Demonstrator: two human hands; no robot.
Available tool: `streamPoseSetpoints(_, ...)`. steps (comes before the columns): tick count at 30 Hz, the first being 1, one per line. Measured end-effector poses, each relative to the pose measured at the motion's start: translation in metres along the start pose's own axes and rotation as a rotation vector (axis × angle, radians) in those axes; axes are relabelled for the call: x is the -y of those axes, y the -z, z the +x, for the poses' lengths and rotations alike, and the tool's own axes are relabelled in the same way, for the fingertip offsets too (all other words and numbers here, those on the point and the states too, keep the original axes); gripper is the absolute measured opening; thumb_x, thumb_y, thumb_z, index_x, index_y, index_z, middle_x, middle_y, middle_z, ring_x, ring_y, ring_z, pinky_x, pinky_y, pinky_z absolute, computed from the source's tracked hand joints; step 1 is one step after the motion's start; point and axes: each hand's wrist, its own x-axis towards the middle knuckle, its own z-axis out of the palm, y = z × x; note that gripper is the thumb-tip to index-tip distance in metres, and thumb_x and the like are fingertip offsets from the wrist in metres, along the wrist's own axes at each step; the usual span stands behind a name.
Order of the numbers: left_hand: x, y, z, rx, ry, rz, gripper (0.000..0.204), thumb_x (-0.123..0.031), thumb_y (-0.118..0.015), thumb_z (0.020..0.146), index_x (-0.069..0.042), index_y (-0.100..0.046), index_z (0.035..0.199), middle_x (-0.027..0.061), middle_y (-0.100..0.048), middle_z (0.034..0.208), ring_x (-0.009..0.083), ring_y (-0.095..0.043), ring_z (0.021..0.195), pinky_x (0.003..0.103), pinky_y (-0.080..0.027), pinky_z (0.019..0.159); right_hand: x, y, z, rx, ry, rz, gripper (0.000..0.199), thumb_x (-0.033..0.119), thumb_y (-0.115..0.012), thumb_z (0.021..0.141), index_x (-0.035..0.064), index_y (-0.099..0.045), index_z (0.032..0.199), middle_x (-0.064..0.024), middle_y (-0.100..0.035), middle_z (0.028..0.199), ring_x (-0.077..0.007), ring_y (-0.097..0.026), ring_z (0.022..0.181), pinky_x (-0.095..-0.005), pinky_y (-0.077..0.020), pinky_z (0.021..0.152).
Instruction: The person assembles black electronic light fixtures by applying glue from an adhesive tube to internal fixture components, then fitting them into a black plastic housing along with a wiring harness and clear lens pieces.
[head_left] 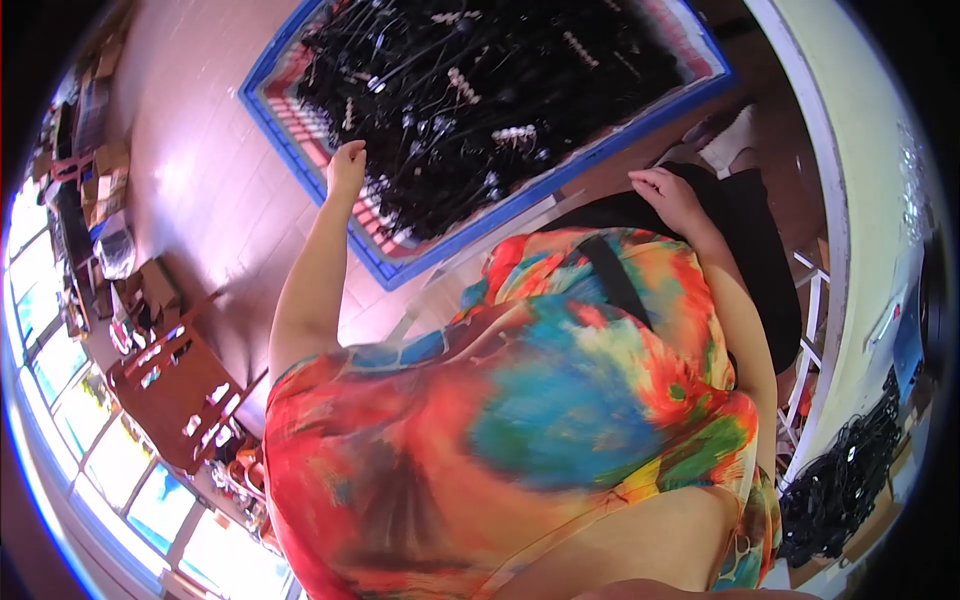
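A large blue-rimmed crate (560,188) stands in front of me, heaped with tangled black cables (430,110). Small pale and shiny connector-like pieces show among them. My left hand (347,168) is at the crate's left side, over the rim and next to the cables. Its fingers are curled closed, and whatever is in them, if anything, is hidden. My right hand (668,195) rests by my black-clothed thigh, just outside the crate's near right side. Its fingers reach loosely forward, and nothing shows in them.
A pale worktable (840,200) runs along my right, with a pile of black cables (845,485) on its near part. To the left stand a brown wooden chair (180,395) and several cardboard boxes (110,180) by the windows. Reddish tiled floor (200,110) lies left of the crate.
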Motion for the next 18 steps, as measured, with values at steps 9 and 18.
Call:
streamPoseSetpoints(9,-0.180,-0.040,0.049,0.082,-0.530,-0.177,0.023,-0.014,-0.051,0.081,-0.006,-0.058,0.101,0.0104,-0.059,0.087,0.0201,-0.057,0.080,0.029,-0.044,0.072,-0.015,0.000,-0.002,-0.112,-0.088,-0.098,0.024,0.022,-0.050,0.082,0.0054,-0.060,0.097,-0.0144,-0.059,0.095,-0.0300,-0.057,0.088,-0.0355,-0.0451,0.075)
streamPoseSetpoints(18,-0.257,-0.108,0.122,0.226,-0.700,-0.043,0.022,-0.013,-0.050,0.080,-0.010,-0.058,0.101,0.0131,-0.058,0.096,0.0294,-0.056,0.090,0.034,-0.046,0.076,-0.018,0.003,-0.002,-0.174,-0.098,-0.051,0.022,0.021,-0.052,0.082,0.0063,-0.060,0.095,-0.0128,-0.060,0.090,-0.0285,-0.058,0.082,-0.0341,-0.0458,0.071)
